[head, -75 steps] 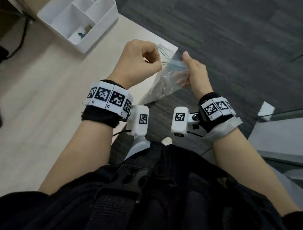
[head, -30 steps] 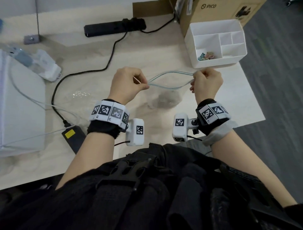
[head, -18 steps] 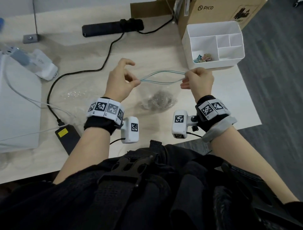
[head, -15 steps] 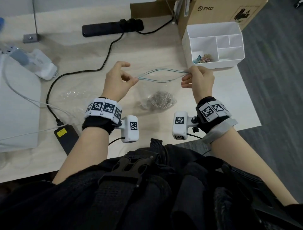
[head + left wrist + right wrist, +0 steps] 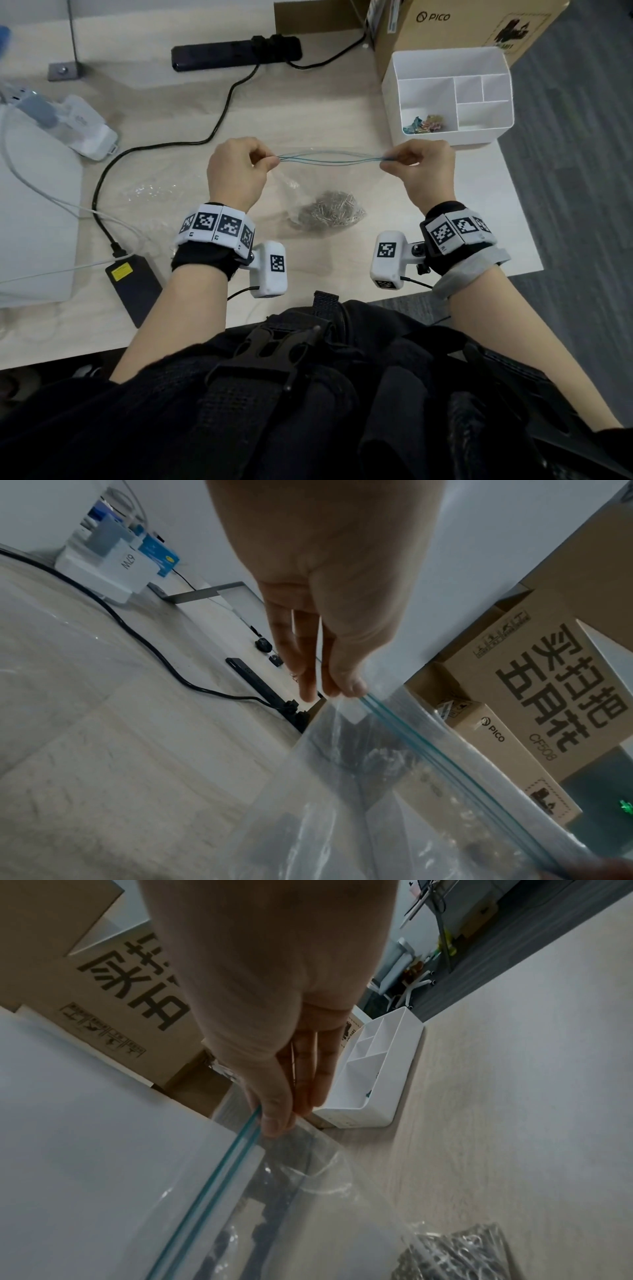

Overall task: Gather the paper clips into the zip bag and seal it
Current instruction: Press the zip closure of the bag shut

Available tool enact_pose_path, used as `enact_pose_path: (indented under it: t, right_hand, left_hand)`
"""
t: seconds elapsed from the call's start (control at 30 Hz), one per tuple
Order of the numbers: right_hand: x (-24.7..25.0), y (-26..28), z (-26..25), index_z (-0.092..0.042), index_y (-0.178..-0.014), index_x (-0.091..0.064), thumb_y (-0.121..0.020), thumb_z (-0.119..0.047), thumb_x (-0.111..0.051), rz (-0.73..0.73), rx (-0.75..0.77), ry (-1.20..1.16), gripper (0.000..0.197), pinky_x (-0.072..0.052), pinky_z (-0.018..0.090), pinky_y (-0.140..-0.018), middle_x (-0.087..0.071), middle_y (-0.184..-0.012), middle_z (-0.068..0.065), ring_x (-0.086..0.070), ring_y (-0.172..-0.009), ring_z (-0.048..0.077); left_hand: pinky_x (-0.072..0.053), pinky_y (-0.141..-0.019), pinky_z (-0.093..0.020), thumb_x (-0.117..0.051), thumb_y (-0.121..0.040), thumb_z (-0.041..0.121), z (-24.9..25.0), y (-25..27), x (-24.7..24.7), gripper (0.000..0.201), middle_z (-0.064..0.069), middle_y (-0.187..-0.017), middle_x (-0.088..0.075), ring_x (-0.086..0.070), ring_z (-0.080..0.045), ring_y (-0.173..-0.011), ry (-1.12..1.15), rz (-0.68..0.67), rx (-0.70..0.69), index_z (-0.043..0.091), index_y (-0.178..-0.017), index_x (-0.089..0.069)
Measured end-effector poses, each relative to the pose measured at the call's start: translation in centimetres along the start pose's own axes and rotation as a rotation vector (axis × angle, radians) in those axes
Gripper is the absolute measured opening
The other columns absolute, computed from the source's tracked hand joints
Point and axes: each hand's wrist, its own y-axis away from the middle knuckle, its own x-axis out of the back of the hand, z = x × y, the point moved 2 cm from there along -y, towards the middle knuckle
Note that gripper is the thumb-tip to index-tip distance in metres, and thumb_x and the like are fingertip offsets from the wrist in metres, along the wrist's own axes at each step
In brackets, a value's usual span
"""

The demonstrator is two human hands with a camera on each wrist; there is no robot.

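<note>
A clear zip bag (image 5: 329, 185) with a blue-green zip strip (image 5: 330, 160) hangs over the wooden table between my two hands. A heap of silver paper clips (image 5: 329, 211) lies in its bottom, resting on the table. My left hand (image 5: 236, 168) pinches the left end of the strip, seen close in the left wrist view (image 5: 342, 688). My right hand (image 5: 421, 164) pinches the right end, thumb on the strip (image 5: 274, 1121). The strip's two tracks (image 5: 428, 748) run close together, slightly apart in the middle.
A white divided organizer (image 5: 448, 96) with a few coloured clips stands at the back right, before a cardboard box (image 5: 462, 24). A black power strip (image 5: 236, 54), its cable (image 5: 164, 147), a black adapter (image 5: 133, 287) and white devices (image 5: 78, 126) lie left. Crumpled clear plastic (image 5: 150, 192) lies left of the bag.
The hands have moved apart, pulling the zip strip taut so the bag's mouth has narrowed from a wide loop to nearly closed. Earlier the bag was carried from the table's edge over the table.
</note>
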Motion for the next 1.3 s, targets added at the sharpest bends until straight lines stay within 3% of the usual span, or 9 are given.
enact_pose_path:
  t: [0.23, 0.37, 0.47, 0.6, 0.73, 0.8, 0.93, 1.1, 1.3]
  right_hand:
    - [0.5, -1.4, -0.2, 0.0, -0.084, -0.073, -0.072, -0.002, -0.082, -0.063, -0.05, 0.128, 0.014, -0.044, 0.009, -0.054, -0.058, -0.057, -0.004, -0.051, -0.038, -0.006]
    - [0.7, -1.7, 0.0, -0.001, -0.081, -0.073, -0.071, -0.004, -0.084, -0.069, -0.069, 0.161, 0.015, -0.044, 0.017, -0.057, -0.057, -0.058, -0.003, -0.048, -0.037, -0.005]
    - [0.6, -1.7, -0.3, 0.0, -0.081, -0.074, -0.07, -0.004, -0.084, -0.062, -0.055, 0.175, 0.016, -0.047, 0.02, -0.062, -0.06, -0.061, 0.003, -0.053, -0.046, -0.001]
    - [0.5, -1.6, -0.7, -0.002, -0.079, -0.074, -0.069, -0.004, -0.084, -0.057, -0.035, 0.18, 0.015, -0.046, 0.024, -0.072, -0.064, -0.076, 0.012, -0.056, -0.071, 0.02]
    - [0.4, -1.5, -0.7, -0.006, -0.076, -0.071, -0.072, -0.004, -0.082, -0.082, -0.04, 0.19, 0.012, -0.042, 0.017, -0.061, -0.058, -0.064, 0.002, -0.05, -0.057, 0.009]
    - [0.5, -1.5, -0.8, -0.011, -0.074, -0.068, -0.073, -0.005, -0.082, -0.094, -0.029, 0.196, 0.015, -0.045, 0.021, -0.066, -0.056, -0.062, -0.003, -0.051, -0.059, 0.008]
    - [0.4, -1.4, -1.0, -0.017, -0.074, -0.07, -0.07, -0.011, -0.084, -0.116, -0.003, 0.235, 0.016, -0.049, 0.031, -0.074, -0.063, -0.073, 0.0, -0.055, -0.067, 0.015]
    - [0.2, -1.4, -1.3, -0.007, -0.077, -0.075, -0.071, -0.006, -0.083, -0.124, 0.011, 0.288, 0.01, -0.044, 0.028, -0.067, -0.056, -0.059, -0.004, -0.047, -0.055, 0.008]
    - [0.3, -0.9, -1.6, 0.001, -0.081, -0.075, -0.071, 0.0, -0.081, -0.138, 0.06, 0.287, 0.011, -0.04, 0.017, -0.058, -0.063, -0.072, 0.009, -0.046, -0.056, 0.003]
  left_hand:
    - [-0.047, -0.076, -0.031, -0.066, -0.082, 0.024, 0.4, 0.2, -0.2, 0.013, -0.007, -0.088, -0.071, -0.062, -0.022, -0.084, -0.027, 0.058, -0.017, 0.012, -0.085, -0.071]
    - [-0.05, -0.078, -0.03, -0.07, -0.078, 0.026, 0.1, 0.3, 0.0, 0.015, -0.004, -0.085, -0.072, -0.063, -0.015, -0.079, 0.073, 0.062, 0.012, 0.012, -0.084, -0.072]
    - [-0.051, -0.079, -0.03, -0.07, -0.078, 0.022, 0.0, 0.4, 0.0, 0.012, -0.005, -0.085, -0.071, -0.061, -0.013, -0.076, 0.087, 0.042, 0.008, 0.012, -0.084, -0.072]
    - [-0.056, -0.074, -0.041, -0.069, -0.079, 0.017, -0.6, 0.5, 0.0, 0.007, -0.001, -0.08, -0.067, -0.062, -0.017, -0.076, 0.128, 0.022, 0.038, 0.012, -0.084, -0.07]
    - [-0.053, -0.079, -0.043, -0.065, -0.081, 0.013, -0.6, 0.6, -0.3, 0.004, -0.006, -0.084, -0.067, -0.063, -0.024, -0.083, 0.063, 0.003, 0.024, 0.01, -0.083, -0.067]
    - [-0.051, -0.082, -0.041, -0.064, -0.081, 0.011, -0.3, 0.6, -0.5, 0.001, -0.001, -0.082, -0.065, -0.062, -0.025, -0.084, 0.038, 0.002, 0.015, 0.011, -0.081, -0.065]
    - [-0.05, -0.083, -0.038, -0.064, -0.081, 0.01, 0.0, 0.7, -0.6, 0.002, -0.002, -0.083, -0.066, -0.062, -0.024, -0.085, 0.029, 0.005, 0.011, 0.012, -0.079, -0.064]
    - [-0.05, -0.085, -0.031, -0.065, -0.08, 0.018, 0.2, 0.8, -0.2, 0.007, -0.002, -0.087, -0.07, -0.065, -0.016, -0.086, 0.042, 0.031, -0.004, 0.012, -0.083, -0.069]
    - [-0.048, -0.082, -0.027, -0.068, -0.08, 0.023, 0.8, 1.1, -0.2, 0.01, -0.001, -0.085, -0.071, -0.064, -0.012, -0.084, 0.034, 0.02, -0.009, 0.014, -0.082, -0.071]
